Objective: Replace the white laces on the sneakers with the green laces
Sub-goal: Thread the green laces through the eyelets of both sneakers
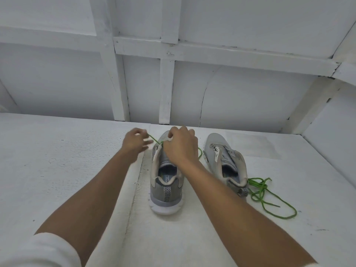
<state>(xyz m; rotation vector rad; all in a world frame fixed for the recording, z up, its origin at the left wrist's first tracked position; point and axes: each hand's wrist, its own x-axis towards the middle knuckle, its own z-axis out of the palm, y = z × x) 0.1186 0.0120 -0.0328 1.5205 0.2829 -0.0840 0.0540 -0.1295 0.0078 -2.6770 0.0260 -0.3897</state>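
Two grey sneakers stand on a white surface with their heels toward me. Over the left sneaker both hands work at the front eyelets. My left hand pinches one end of a green lace that runs taut from the shoe's front out to the left. My right hand curls over the toe end of the lacing and hides the eyelets; a loop of the same lace shows at its right. The right sneaker stands unlaced, its tongue loose. A second green lace lies tangled beside its heel.
The white surface runs wide to the left and toward me. A white panelled wall rises just behind the shoes, and a slanted white wall closes the right side.
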